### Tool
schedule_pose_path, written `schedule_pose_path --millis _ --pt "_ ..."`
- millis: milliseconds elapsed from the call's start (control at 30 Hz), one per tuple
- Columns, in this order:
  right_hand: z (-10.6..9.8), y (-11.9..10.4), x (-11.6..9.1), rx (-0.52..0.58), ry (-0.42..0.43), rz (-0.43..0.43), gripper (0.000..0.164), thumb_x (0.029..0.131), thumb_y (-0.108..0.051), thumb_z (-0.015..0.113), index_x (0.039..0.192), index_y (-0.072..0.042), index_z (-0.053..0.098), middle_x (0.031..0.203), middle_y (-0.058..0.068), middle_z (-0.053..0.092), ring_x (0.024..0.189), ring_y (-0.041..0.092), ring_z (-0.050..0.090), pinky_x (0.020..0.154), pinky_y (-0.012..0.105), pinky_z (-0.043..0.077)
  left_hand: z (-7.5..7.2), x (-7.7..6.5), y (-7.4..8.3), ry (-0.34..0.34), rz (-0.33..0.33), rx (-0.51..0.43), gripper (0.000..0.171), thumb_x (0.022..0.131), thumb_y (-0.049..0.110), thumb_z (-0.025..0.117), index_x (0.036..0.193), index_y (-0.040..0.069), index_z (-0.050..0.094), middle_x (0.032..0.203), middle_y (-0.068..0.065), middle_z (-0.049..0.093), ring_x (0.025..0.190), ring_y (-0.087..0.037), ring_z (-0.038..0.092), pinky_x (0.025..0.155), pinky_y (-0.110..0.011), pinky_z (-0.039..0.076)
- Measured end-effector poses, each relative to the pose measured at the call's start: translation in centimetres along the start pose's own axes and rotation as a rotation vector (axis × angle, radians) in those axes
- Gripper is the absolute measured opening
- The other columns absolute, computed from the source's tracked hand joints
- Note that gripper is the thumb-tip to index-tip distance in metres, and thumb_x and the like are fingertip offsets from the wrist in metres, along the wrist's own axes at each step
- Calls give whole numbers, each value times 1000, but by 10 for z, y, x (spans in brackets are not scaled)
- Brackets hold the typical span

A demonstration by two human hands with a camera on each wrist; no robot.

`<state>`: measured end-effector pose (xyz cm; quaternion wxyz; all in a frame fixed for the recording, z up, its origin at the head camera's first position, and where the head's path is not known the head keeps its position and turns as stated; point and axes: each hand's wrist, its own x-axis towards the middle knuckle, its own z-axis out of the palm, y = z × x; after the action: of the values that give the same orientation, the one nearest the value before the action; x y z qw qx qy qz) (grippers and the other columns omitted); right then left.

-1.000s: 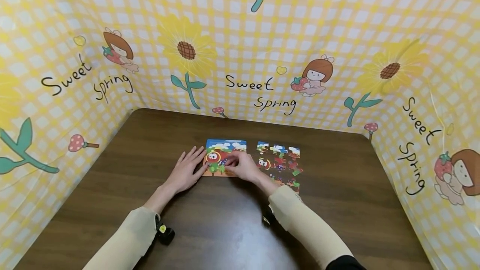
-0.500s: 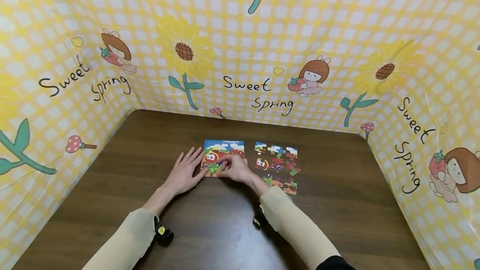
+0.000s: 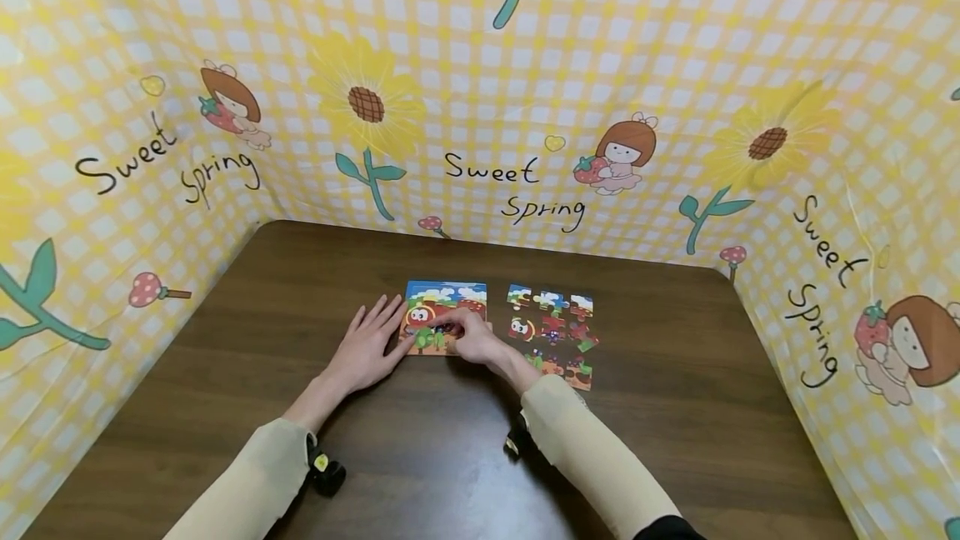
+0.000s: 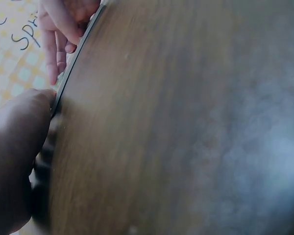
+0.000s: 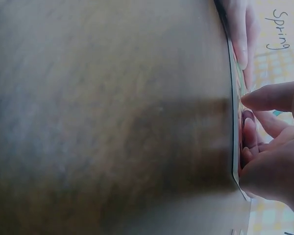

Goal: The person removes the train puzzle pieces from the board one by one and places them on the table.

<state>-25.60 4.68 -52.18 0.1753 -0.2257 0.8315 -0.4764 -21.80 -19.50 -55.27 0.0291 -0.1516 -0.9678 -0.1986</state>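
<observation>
A cartoon jigsaw puzzle board (image 3: 450,290) lies flat on the table, with blue sky, a round red character and green shapes. My left hand (image 3: 367,346) rests palm down at its left side, fingers spread and thumb near its lower left corner. Over the board's right half, my right hand (image 3: 478,337) reaches leftward with a finger touching the picture. In the right wrist view, the other fingers (image 5: 250,134) of this hand are bent low over the board; I see no piece pinched there. The hand hides part of the picture.
To the right of the board, several loose jigsaw pieces (image 3: 553,327) lie in rows on the brown table (image 3: 420,457). A yellow checked cloth (image 3: 465,90) surrounds the table's back and sides. Black wrist cameras (image 3: 327,476) hang under both sleeves.
My right hand has shifted slightly left over the board. Its fingertips were drawn together in a pinch; now a finger stretches out onto the picture. My left hand stays in place.
</observation>
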Motion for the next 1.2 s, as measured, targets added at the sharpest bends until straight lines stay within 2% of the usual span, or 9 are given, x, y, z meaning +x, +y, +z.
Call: schedule_pose_path --millis 167,367,500,567,733,800,900,1033,1200 --pt "-1 2 -3 58 -8 42 53 88 17 64 135 -4 76 125 18 69 91 15 52 80 24 40 0 0 0 4 14 22 74 113 48 57 171 6 39 180 -19 33 170 -45 25 136 -73 16" --pt "-1 4 -4 128 -16 -16 48 94 11 71 141 3 68 130 24 72 102 24 62 91 25 49 -2 -1 0 21 26 31 74 112 46 59 172 7 38 180 -18 33 170 -43 24 136 -71 16" --pt "2 4 -4 98 -25 -77 54 99 7 72 152 4 61 123 25 77 119 36 70 107 35 55 -3 -2 1 27 30 29 75 112 46 60 172 7 38 180 -18 34 170 -44 25 136 -71 16" --pt "5 5 -4 30 -9 -101 54 100 2 73 153 2 61 118 21 80 118 34 73 112 36 50 -2 -2 1 30 26 25 74 111 45 61 171 7 39 179 -19 35 169 -45 26 136 -72 16" --pt "9 5 -2 -163 96 -112 46 95 -8 80 141 -4 74 101 10 81 89 18 71 93 33 35 0 0 1 24 22 19 75 111 45 61 171 7 38 179 -19 35 169 -45 26 136 -72 17" --pt "8 5 -1 -182 104 -105 42 94 -6 80 136 -5 77 99 10 80 87 15 70 91 31 37 0 1 2 26 23 17 75 112 47 60 172 7 38 179 -18 35 169 -45 26 136 -72 17" --pt "5 4 1 -176 72 -91 40 93 1 77 133 -6 78 101 10 79 92 16 71 89 27 38 0 2 2 27 11 2 75 112 47 60 172 8 38 180 -18 35 170 -44 25 136 -71 15" --pt "1 4 3 -134 28 -33 45 90 4 74 133 -8 77 108 10 76 92 14 65 87 26 30 2 0 1 34 7 -18 75 111 47 61 171 8 40 179 -19 36 169 -46 26 135 -73 15" --pt "-2 4 2 -33 -16 -21 43 89 9 71 129 -4 77 121 15 75 92 13 59 91 30 38 2 -1 0 32 7 -27 77 110 50 60 171 8 39 179 -19 35 169 -46 25 135 -73 14"
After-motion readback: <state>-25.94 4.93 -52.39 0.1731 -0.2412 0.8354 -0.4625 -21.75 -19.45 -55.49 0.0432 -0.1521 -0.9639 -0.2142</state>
